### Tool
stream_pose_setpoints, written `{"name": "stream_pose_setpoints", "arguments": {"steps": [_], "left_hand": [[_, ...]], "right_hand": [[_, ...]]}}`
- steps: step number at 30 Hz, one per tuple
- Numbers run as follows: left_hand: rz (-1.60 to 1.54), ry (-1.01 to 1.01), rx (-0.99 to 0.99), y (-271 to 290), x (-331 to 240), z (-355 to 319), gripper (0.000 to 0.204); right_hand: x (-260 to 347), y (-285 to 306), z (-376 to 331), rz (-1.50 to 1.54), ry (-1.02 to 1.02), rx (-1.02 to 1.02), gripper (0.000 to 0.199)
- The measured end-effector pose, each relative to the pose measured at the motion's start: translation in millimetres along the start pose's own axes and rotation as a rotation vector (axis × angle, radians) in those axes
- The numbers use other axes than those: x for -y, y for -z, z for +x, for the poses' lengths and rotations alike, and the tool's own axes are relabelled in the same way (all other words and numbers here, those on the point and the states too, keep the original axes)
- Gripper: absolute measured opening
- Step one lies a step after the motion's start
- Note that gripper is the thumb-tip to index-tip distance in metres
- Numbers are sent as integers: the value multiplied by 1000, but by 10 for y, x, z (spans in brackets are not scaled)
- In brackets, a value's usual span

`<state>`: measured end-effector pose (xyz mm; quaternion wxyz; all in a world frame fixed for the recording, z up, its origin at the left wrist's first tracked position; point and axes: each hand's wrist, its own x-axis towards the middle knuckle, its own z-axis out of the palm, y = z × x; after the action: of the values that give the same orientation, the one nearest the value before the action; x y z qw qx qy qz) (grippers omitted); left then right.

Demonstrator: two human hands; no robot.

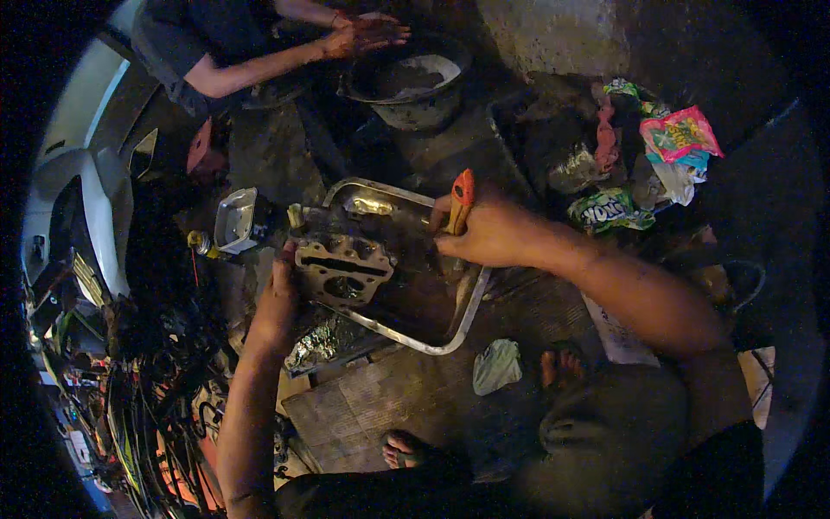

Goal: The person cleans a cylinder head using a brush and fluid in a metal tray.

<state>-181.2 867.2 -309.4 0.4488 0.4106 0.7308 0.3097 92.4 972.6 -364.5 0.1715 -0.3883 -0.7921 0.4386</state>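
My left hand [281, 281] is closed on the left side of a metal engine cylinder block [341, 272], tilted so its flat face with a slot and a round hole shows. The block is over the left part of a rectangular metal tray [450, 347], which has dark, wet-looking contents. In my right hand [484, 232] is a paintbrush [462, 203], its orange-tipped handle pointing up between thumb and fingers. That hand is above the tray's right side; the bristles below it are hard to make out.
Across from me, another person's hands [367, 36] are over a dark bucket [415, 112]. Left are a small metal container [235, 221] and a motorcycle with cables [130, 389]. Colourful plastic packets [679, 138] lie right; a pale crumpled bag [497, 367] sits near my foot.
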Motion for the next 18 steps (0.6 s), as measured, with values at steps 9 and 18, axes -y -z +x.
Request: {"name": "stream_pose_setpoints", "arguments": {"steps": [9, 18], "left_hand": [[304, -616, -24, 113, -52, 160, 68], [193, -541, -29, 303, 182, 308, 58]], "right_hand": [[112, 24, -82, 25, 63, -35, 17], [159, -132, -259, -35, 226, 119, 24]]}}
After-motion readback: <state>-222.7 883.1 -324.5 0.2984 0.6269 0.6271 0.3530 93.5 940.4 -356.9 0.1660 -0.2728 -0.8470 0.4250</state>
